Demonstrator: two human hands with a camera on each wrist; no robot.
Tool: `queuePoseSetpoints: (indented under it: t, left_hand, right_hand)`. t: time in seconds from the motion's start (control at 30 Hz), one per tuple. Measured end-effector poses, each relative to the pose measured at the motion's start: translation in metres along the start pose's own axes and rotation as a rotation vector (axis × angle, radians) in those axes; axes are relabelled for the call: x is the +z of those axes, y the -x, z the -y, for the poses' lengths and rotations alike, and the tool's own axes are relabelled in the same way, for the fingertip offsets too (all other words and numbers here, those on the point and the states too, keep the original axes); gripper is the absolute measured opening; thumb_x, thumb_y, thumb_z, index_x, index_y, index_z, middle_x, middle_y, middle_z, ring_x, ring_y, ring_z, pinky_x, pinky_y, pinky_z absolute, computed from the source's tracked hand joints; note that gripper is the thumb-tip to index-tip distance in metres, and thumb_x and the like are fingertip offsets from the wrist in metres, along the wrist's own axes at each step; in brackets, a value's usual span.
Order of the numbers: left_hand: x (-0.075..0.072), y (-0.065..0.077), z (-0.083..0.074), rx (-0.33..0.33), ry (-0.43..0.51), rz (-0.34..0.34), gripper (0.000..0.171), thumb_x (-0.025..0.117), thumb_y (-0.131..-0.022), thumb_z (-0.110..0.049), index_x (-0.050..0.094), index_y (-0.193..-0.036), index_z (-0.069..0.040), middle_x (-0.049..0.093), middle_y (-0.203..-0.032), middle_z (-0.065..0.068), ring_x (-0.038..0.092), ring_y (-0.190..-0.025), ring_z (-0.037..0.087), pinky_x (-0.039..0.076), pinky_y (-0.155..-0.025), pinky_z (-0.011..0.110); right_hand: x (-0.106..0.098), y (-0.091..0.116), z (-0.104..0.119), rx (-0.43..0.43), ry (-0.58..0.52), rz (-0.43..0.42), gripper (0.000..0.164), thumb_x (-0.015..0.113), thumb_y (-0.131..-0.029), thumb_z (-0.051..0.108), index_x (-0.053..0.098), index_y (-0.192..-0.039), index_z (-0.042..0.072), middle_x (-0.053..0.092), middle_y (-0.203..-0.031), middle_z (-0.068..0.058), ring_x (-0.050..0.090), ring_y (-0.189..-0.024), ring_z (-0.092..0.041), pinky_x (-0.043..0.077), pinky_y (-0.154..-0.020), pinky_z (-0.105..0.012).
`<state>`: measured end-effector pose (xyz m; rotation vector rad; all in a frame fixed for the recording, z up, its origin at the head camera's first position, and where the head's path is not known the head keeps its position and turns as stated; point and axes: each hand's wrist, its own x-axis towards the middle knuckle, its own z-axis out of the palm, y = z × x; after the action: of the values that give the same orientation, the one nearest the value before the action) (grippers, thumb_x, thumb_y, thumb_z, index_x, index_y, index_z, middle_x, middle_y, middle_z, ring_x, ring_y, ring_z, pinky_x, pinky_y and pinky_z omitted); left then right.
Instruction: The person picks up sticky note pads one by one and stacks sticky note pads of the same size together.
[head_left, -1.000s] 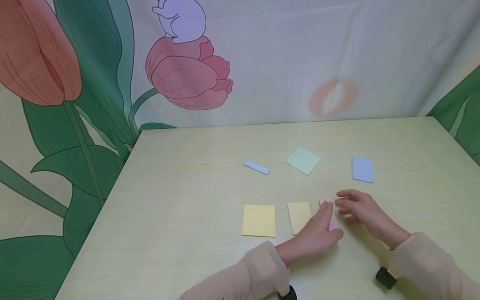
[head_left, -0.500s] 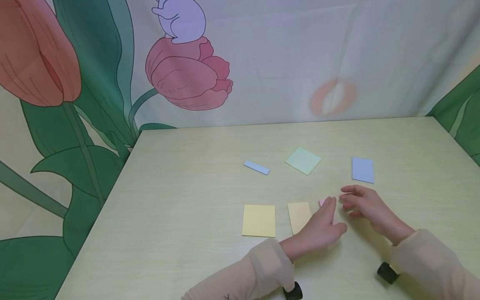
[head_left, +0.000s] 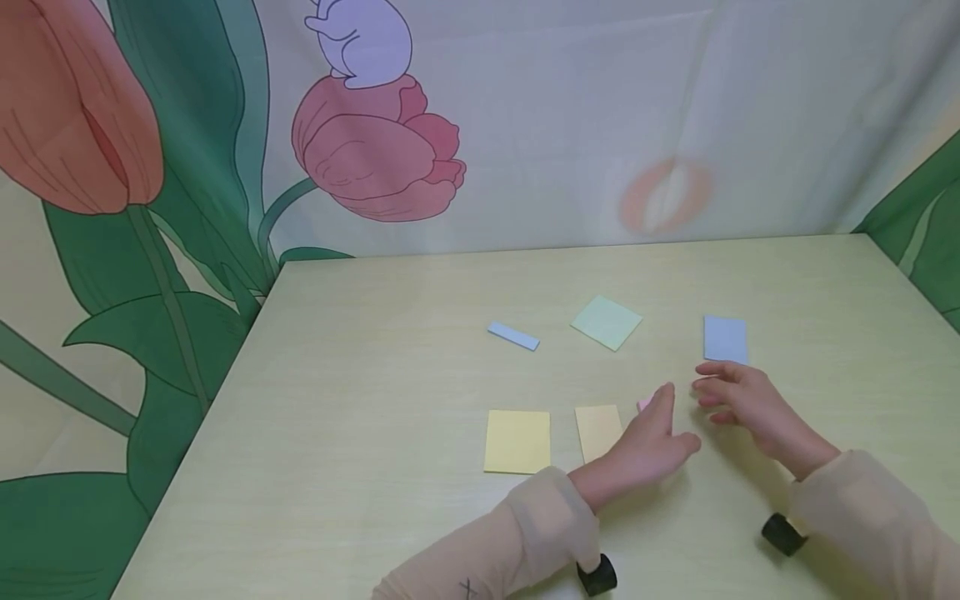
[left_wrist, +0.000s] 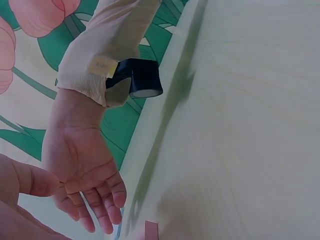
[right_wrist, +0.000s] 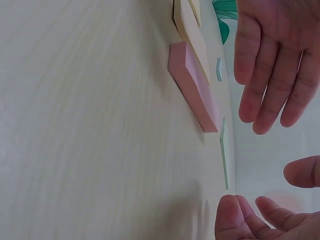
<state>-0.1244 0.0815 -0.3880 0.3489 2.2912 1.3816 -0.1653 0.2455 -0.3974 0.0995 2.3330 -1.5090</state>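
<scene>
above table [head_left: 337, 417], flat left hand [head_left: 645, 447] and loose right hand [head_left: 752, 410] hover empty

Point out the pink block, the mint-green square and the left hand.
Pink block [right_wrist: 195, 95]: right wrist view, middle of its visible body.
Mint-green square [head_left: 607, 323]: head view, middle of its top face.
Left hand [head_left: 642, 448]: head view, back of the hand.

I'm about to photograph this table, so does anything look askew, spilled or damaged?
Two things look askew: the green pad is turned cornerwise and the thin blue strip slants, whereas the yellow pad and the blue pad lie nearly straight. I see no spill or damage.
</scene>
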Motion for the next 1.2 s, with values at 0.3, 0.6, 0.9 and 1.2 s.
queuePoseSetpoints:
  t: [0.3,0.6,0.9,1.2]
  left_hand:
    - [0.001,-0.008,-0.005,-0.044,0.053,-0.018,0.067,0.051,-0.084,-0.022,0.018,-0.141,-0.009,0.022,-0.146,0.0,0.022,-0.132,0.011,0.024,-0.107,0.031]
    - [0.005,-0.02,-0.01,-0.151,0.126,-0.085,0.064,0.053,-0.083,-0.019,0.024,-0.14,-0.014,0.018,-0.147,-0.004,0.03,-0.127,0.011,0.05,-0.067,0.034]
    - [0.003,-0.034,-0.006,-0.184,0.101,-0.147,0.059,0.052,-0.083,-0.021,0.03,-0.138,-0.014,0.017,-0.148,-0.002,0.018,-0.135,0.014,0.019,-0.109,0.033]
    - [0.0,-0.042,-0.001,-0.171,0.151,-0.176,0.061,0.052,-0.081,-0.015,0.029,-0.138,-0.011,0.028,-0.144,-0.002,0.023,-0.133,0.012,0.021,-0.108,0.027]
  right_hand:
    - [-0.01,-0.003,0.0,0.01,0.037,-0.018,0.055,0.043,-0.091,0.026,0.028,-0.132,-0.008,0.045,-0.125,-0.025,0.054,-0.082,-0.002,0.05,-0.073,-0.025]
    - [-0.021,-0.01,-0.001,0.027,0.043,-0.049,0.056,0.043,-0.091,0.027,0.029,-0.132,-0.009,0.048,-0.119,-0.02,0.053,-0.081,-0.002,0.049,-0.072,-0.023]
    - [-0.029,-0.016,-0.004,0.062,0.067,-0.06,0.057,0.039,-0.092,0.029,0.027,-0.132,-0.009,0.037,-0.129,-0.027,0.052,-0.086,-0.007,0.049,-0.073,-0.021]
    - [-0.036,-0.02,-0.006,0.065,0.067,-0.086,0.057,0.039,-0.091,0.028,0.028,-0.131,-0.011,0.039,-0.125,-0.025,0.052,-0.083,-0.006,0.049,-0.072,-0.021]
